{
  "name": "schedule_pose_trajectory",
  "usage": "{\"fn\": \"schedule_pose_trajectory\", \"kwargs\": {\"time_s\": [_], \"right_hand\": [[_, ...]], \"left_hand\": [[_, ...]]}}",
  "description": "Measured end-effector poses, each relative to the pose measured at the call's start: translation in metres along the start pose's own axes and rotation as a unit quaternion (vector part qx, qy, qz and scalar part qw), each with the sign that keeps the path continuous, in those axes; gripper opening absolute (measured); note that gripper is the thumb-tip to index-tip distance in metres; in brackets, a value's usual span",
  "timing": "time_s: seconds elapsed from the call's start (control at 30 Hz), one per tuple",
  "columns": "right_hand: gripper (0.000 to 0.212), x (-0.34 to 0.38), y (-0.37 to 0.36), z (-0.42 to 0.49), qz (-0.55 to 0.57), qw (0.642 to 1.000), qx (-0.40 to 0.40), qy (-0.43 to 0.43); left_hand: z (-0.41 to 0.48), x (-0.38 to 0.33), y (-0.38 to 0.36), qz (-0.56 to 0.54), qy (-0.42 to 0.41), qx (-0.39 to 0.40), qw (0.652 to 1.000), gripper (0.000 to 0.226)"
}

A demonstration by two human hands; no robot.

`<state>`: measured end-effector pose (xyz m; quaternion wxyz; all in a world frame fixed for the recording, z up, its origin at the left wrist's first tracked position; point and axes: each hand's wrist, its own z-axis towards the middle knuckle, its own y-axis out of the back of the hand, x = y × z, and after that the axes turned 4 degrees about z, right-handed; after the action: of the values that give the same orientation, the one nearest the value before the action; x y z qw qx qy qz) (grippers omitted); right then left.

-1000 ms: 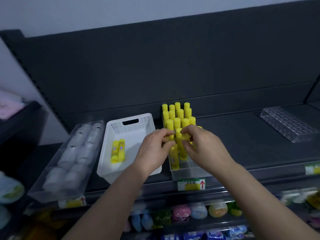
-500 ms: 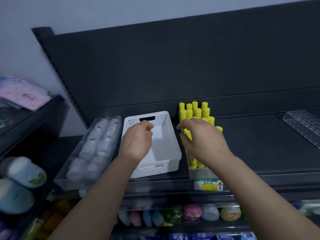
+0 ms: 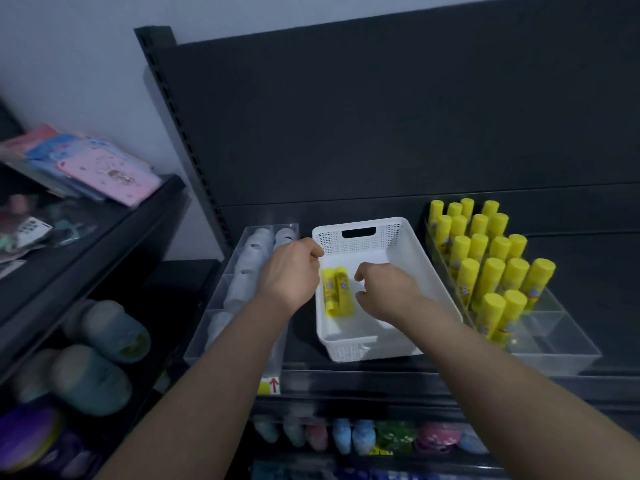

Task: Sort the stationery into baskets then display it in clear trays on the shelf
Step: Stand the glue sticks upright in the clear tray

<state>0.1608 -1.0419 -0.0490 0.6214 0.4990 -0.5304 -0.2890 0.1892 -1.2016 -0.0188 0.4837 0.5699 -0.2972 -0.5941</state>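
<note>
A white perforated basket (image 3: 412, 244) stands on the dark shelf with two yellow glue sticks (image 3: 337, 294) lying side by side in its left half. My left hand (image 3: 292, 271) grips the basket's left rim, thumb at the back corner. My right hand (image 3: 388, 289) hovers inside the basket just right of the two sticks, fingers loosely curled and holding nothing. To the right, a clear divided tray (image 3: 554, 344) holds several yellow glue sticks (image 3: 491, 258) standing upright; its front compartments are bare.
A clear tray of white rolls (image 3: 242, 282) sits left of the basket. A side shelf at far left carries pink packets (image 3: 114, 174) and blurred rolls (image 3: 104, 341). The shelf below shows colourful items (image 3: 363, 434). A price tag (image 3: 270, 386) marks the shelf edge.
Both hands left the upright glue sticks in the clear tray. My left hand went to the basket's left rim and my right hand moved into the basket. The view swung left.
</note>
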Motion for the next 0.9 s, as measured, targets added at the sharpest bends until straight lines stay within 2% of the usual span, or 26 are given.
{"fn": "schedule_pose_trajectory", "kwargs": {"time_s": [0.17,0.27,0.33,0.47,0.63,0.8,0.9], "right_hand": [[0.029,0.028,-0.026,0.022,-0.027,0.996,0.042,-0.072],[0.029,0.024,-0.024,0.021,-0.054,0.994,0.029,-0.092],[0.031,0.014,-0.011,0.014,-0.047,0.993,-0.011,-0.105],[0.038,-0.005,0.025,-0.010,0.010,0.981,-0.163,-0.105],[0.038,-0.014,0.046,-0.033,0.033,0.974,-0.208,-0.079],[0.033,-0.012,0.055,-0.047,0.078,0.966,-0.241,-0.042],[0.030,-0.015,0.064,-0.049,0.097,0.955,-0.278,-0.025]], "left_hand": [[0.017,0.010,0.005,-0.009,-0.032,-0.008,0.999,0.026],[0.025,0.005,0.008,0.003,-0.059,-0.017,0.998,0.026],[0.032,-0.004,0.005,0.028,-0.077,-0.005,0.997,0.027],[0.042,-0.031,-0.012,0.142,-0.099,0.076,0.982,0.028],[0.047,-0.048,-0.045,0.259,-0.124,0.179,0.941,0.035],[0.040,-0.050,-0.062,0.207,-0.104,0.218,0.948,0.029],[0.037,-0.054,-0.060,0.162,-0.107,0.196,0.961,0.023]]}}
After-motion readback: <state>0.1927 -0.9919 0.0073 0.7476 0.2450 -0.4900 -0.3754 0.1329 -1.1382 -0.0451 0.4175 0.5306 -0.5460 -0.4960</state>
